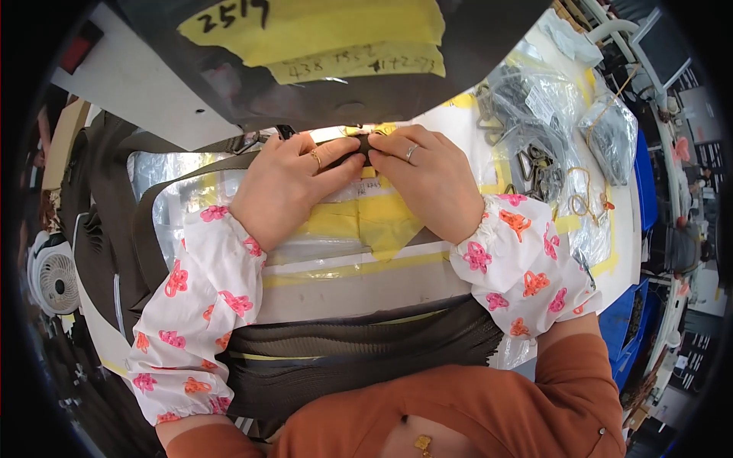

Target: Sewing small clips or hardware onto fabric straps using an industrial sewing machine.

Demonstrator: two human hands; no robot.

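My left hand [282,183] and my right hand [435,179] meet in the middle of the work table, fingertips almost touching. Between them they pinch a dark olive-brown webbing strap [364,153], the left thumb and forefinger on one side, the right fingers on the other. From the left hand the strap trails off leftward over the table. Just above the fingers hangs the dark head [328,103] of what looks like a sewing machine, with yellow tape on it. It hides the point where the strap meets the machine.
More webbing [111,183] hangs at the left, and a thick stack of it [359,351] lies along the near edge. Metal buckles [538,168] and clear plastic bags [546,95] sit at the right. A white fan [55,278] stands far left; blue bins [630,328] flank the right edge.
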